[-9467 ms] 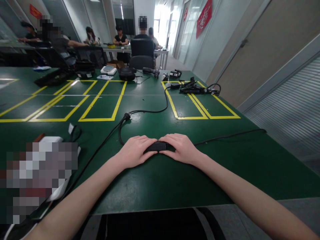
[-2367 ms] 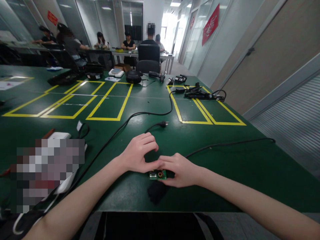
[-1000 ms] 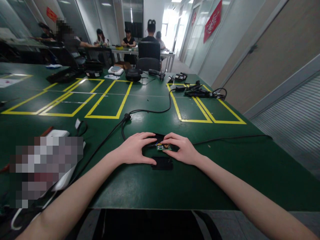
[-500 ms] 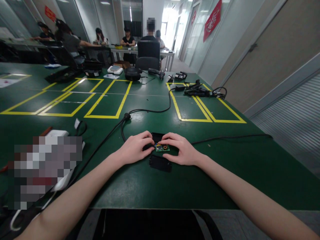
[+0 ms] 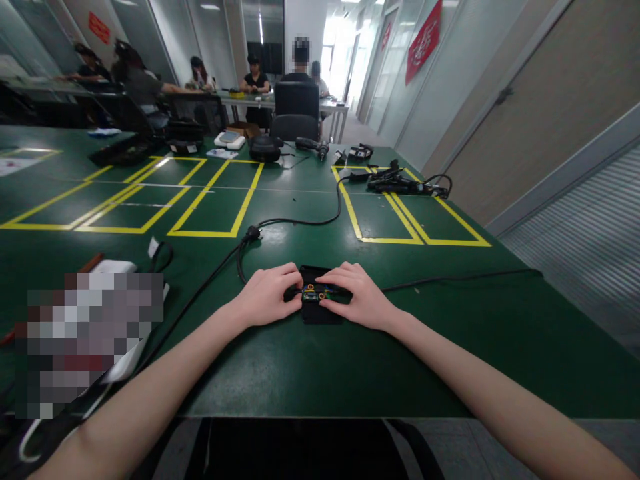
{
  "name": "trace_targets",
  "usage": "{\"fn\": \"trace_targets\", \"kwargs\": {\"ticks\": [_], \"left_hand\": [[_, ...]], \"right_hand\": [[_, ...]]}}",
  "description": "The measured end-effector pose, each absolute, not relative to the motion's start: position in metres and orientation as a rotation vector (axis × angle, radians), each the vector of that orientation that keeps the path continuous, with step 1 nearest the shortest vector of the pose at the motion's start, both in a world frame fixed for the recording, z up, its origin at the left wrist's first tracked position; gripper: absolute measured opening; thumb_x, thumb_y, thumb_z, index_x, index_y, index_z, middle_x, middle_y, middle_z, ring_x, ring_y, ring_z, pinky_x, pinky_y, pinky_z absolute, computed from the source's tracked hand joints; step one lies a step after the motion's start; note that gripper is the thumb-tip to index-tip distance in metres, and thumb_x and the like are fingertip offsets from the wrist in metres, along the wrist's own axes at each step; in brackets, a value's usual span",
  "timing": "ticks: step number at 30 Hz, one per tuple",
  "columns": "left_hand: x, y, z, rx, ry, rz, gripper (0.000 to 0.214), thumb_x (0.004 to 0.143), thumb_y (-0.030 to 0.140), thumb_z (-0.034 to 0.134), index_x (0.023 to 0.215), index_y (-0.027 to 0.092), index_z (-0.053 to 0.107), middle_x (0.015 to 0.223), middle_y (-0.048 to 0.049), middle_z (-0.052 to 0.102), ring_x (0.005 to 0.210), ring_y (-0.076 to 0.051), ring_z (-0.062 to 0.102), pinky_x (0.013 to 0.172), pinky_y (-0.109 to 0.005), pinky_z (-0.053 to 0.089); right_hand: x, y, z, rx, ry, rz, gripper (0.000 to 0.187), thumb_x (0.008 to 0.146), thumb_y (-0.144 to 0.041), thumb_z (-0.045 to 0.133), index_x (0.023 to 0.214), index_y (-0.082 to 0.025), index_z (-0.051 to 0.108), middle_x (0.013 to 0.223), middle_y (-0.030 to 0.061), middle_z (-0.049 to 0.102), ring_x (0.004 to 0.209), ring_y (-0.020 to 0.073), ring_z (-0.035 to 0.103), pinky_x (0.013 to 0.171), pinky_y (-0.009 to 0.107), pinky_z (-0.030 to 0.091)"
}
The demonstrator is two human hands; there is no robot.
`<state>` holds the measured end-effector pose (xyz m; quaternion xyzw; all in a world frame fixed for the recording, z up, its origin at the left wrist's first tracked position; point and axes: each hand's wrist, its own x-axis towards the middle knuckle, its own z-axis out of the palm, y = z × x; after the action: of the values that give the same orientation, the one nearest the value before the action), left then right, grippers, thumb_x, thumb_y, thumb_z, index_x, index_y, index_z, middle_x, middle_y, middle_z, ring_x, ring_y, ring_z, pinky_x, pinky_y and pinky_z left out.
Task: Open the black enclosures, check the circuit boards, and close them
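A small green circuit board (image 5: 311, 296) with copper coils lies between my hands. My left hand (image 5: 270, 293) pinches its left end, thumb and fingers bent around it. From the other side, my right hand (image 5: 363, 297) grips the board's right end with thumb and fingertips. Under the board's near edge shows a flat black plastic cover (image 5: 321, 315). Another black casing part (image 5: 314, 272) shows just behind the board, partly covered by my fingers. Black cables run out from behind both hands.
A black cord with a plug (image 5: 253, 233) crosses the green table (image 5: 240, 380). On the left lie a white object and a blurred-out item. Yellow tape frames, a bundle of black cables (image 5: 400, 181) and a power tool (image 5: 311, 147) are farther back. Several people sit beyond.
The board has shifted slightly left and turned a little in my fingers. The near black cover now lies closer, straighter and partly under the board. My right hand has moved left with it.
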<state>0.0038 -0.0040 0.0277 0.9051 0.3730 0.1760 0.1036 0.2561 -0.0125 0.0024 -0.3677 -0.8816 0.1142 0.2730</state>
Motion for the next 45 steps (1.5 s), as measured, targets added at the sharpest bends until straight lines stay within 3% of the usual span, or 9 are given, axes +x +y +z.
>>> {"fn": "trace_targets", "kwargs": {"ticks": [5,13,17,23,29,45], "left_hand": [[0.003,-0.003,0.025,2.686,1.086,0.589,0.009,0.090,0.027,0.058,0.088,0.020,0.064,0.106,-0.0026,0.067,0.072,-0.013,0.062,0.060,-0.024,0.043],[0.001,-0.001,0.024,2.687,1.101,0.614,0.006,0.091,0.025,0.059,0.092,0.021,0.063,0.111,-0.0034,0.069,0.089,-0.017,0.068,0.069,-0.025,0.052],[-0.001,0.000,0.023,2.682,1.140,0.599,0.007,0.093,0.026,0.061,0.094,0.021,0.065,0.114,-0.0037,0.068,0.086,-0.017,0.068,0.067,-0.026,0.052],[-0.002,0.002,0.021,2.685,1.162,0.571,0.006,0.095,0.025,0.063,0.097,0.020,0.066,0.115,-0.0043,0.068,0.087,-0.018,0.069,0.071,-0.028,0.055],[-0.003,0.004,0.019,2.678,1.175,0.563,0.009,0.098,0.026,0.062,0.099,0.020,0.068,0.115,-0.0049,0.067,0.093,-0.020,0.070,0.078,-0.031,0.058],[-0.003,0.006,0.018,2.674,1.188,0.552,0.011,0.099,0.029,0.062,0.101,0.021,0.069,0.123,-0.0060,0.067,0.102,-0.022,0.071,0.085,-0.035,0.060]], "right_hand": [[0.254,-0.014,0.003,-0.983,-2.375,0.253,0.030,0.091,-0.031,0.074,0.120,-0.020,0.072,0.111,0.0104,0.077,0.095,0.0247,0.068,0.082,0.040,0.045],[0.253,-0.014,0.000,-1.018,-2.358,0.179,0.031,0.093,-0.031,0.073,0.122,-0.020,0.070,0.115,0.0125,0.076,0.103,0.0284,0.069,0.087,0.045,0.051],[0.255,-0.013,0.000,-0.997,-2.345,0.248,0.032,0.096,-0.033,0.068,0.127,-0.023,0.068,0.123,0.0128,0.074,0.108,0.0291,0.068,0.090,0.047,0.055],[0.261,-0.013,0.007,-0.968,-2.324,0.247,0.044,0.086,-0.037,0.078,0.124,-0.019,0.065,0.127,0.0158,0.065,0.116,0.0316,0.065,0.097,0.048,0.055],[0.256,-0.014,0.004,-1.071,-2.295,0.230,0.041,0.082,-0.038,0.083,0.114,-0.022,0.063,0.123,0.0132,0.064,0.113,0.0307,0.065,0.094,0.046,0.055],[0.249,-0.005,0.002,-1.169,-2.285,0.238,0.058,0.078,-0.056,0.086,0.121,-0.023,0.065,0.115,0.0091,0.068,0.097,0.0254,0.069,0.084,0.040,0.057]]}}
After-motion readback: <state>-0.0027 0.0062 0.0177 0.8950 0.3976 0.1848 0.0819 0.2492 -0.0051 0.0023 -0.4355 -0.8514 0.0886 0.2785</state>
